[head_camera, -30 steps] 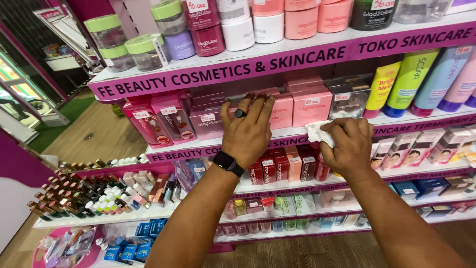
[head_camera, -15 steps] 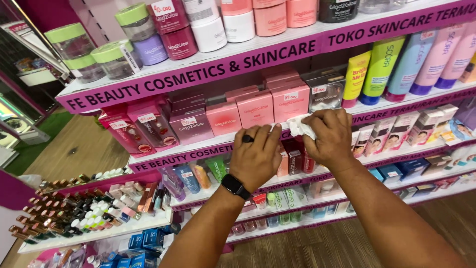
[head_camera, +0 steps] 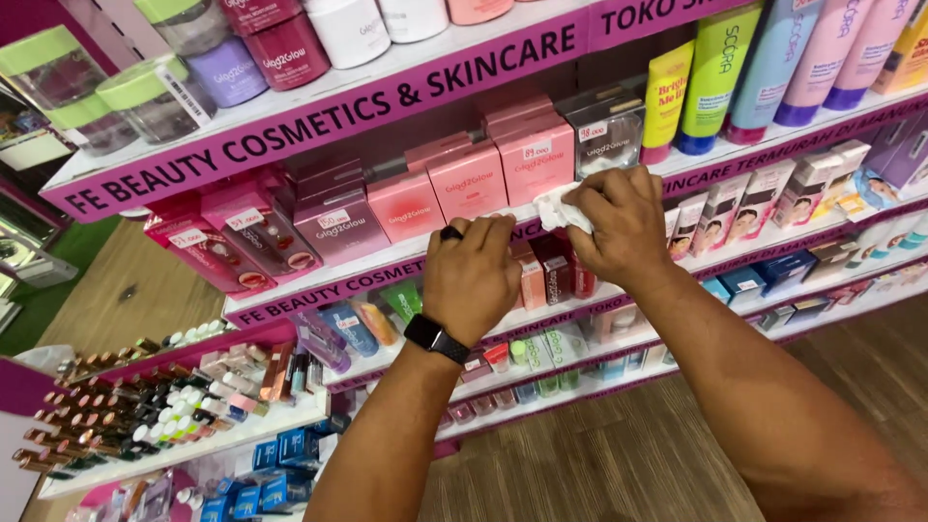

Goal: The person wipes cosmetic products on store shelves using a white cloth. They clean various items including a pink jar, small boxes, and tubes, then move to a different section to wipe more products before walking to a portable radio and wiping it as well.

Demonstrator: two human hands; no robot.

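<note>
Pressing a bunched white cloth against the shelf edge, right hand grips it; left hand rests curled, empty, steadying on the edge.

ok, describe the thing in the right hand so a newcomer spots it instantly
Start at the pink shelf edge below the row of pink boxes. The right hand presses against that edge, and bunched in its fingers is a small white cloth. It is the only soft, crumpled white thing among rigid coloured packages.
</note>
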